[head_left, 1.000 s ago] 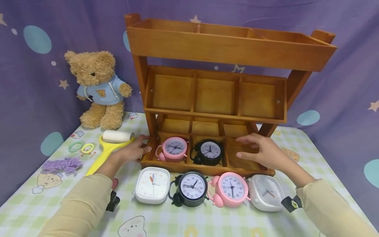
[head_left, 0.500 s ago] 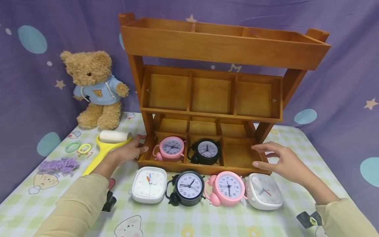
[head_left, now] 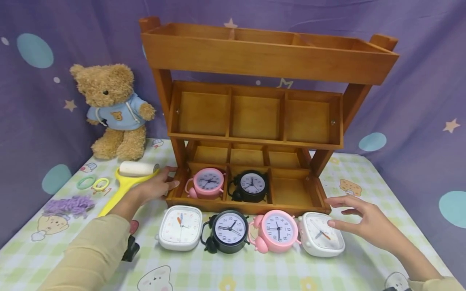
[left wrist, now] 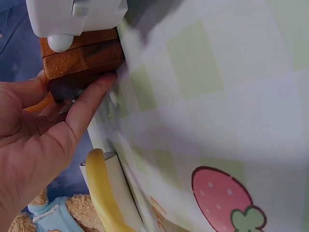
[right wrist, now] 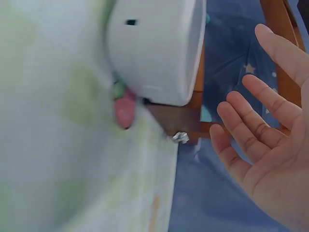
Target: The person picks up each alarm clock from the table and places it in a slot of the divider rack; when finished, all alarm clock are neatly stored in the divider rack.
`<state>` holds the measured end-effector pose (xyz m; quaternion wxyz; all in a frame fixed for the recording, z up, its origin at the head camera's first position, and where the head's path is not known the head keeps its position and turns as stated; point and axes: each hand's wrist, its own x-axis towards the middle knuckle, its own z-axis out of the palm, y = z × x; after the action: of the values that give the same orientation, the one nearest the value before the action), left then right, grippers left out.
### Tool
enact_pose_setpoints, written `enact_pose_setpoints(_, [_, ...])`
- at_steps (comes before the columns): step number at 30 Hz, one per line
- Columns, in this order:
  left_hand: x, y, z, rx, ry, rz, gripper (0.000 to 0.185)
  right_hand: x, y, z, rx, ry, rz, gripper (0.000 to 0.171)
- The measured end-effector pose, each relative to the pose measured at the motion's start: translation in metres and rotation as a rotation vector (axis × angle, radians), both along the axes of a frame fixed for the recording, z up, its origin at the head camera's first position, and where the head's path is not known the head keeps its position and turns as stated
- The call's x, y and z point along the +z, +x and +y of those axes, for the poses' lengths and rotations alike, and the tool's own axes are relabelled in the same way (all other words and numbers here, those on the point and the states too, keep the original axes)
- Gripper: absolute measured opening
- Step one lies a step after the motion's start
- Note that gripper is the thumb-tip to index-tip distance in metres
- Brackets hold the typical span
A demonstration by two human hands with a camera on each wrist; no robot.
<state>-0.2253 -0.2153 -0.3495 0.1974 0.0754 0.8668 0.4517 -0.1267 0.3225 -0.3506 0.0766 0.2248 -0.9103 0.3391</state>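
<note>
My left hand (head_left: pixel 151 190) holds the lower left end of the wooden shelf rack (head_left: pixel 269 62); its thumb and fingers span the corner (left wrist: pixel 84 60) in the left wrist view. My right hand (head_left: pixel 375 226) hovers with spread fingers by the right-hand white clock (head_left: pixel 324 238), apart from it in the right wrist view. In the bottom tray sit a pink alarm clock (head_left: pixel 208 182) on the left and a black alarm clock (head_left: pixel 251 186) in the middle; its right compartment is bare. Before the rack, a white clock (head_left: pixel 181 228), a black alarm clock (head_left: pixel 230 232) and a pink alarm clock (head_left: pixel 279 231) complete a row.
A yellow-handled lint roller (head_left: pixel 136 169) lies beside my left hand. Further left are a green ring (head_left: pixel 85 183), a yellow ring (head_left: pixel 101 184) and purple yarn (head_left: pixel 70 206). A teddy bear (head_left: pixel 118 113) sits at the back left. The upper tiers hold no clocks.
My right hand has withdrawn from the bottom right compartment, moving right and nearer to me, beside the white clock. The left hand stays on the rack. The head view has shifted slightly.
</note>
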Motion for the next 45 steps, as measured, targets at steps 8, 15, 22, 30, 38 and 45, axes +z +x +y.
enact_pose_setpoints(8, [0.002,0.001,0.001,0.002,-0.005,0.0,0.058,-0.017,0.015,0.012,-0.007,-0.003,-0.034,0.045])
enact_pose_setpoints(15, [0.003,0.002,0.002,0.006,0.001,-0.01,0.057,-0.03,0.014,0.021,0.066,-0.026,-0.091,0.061])
enact_pose_setpoints(22, [0.003,0.002,0.002,0.012,0.021,-0.013,0.057,-0.035,0.013,0.018,0.093,-0.018,-0.203,0.08])
enact_pose_setpoints(30, [0.003,0.002,0.002,0.01,0.011,-0.016,0.057,-0.037,0.014,0.015,0.115,0.0,-0.226,0.089])
enact_pose_setpoints(38, [0.002,0.003,0.001,0.011,0.019,-0.01,0.056,-0.037,0.013,0.014,0.131,0.071,-0.228,0.095])
enact_pose_setpoints(45, [0.003,0.002,0.001,0.009,0.004,-0.009,0.057,-0.034,0.007,0.017,0.211,0.092,-0.217,0.096])
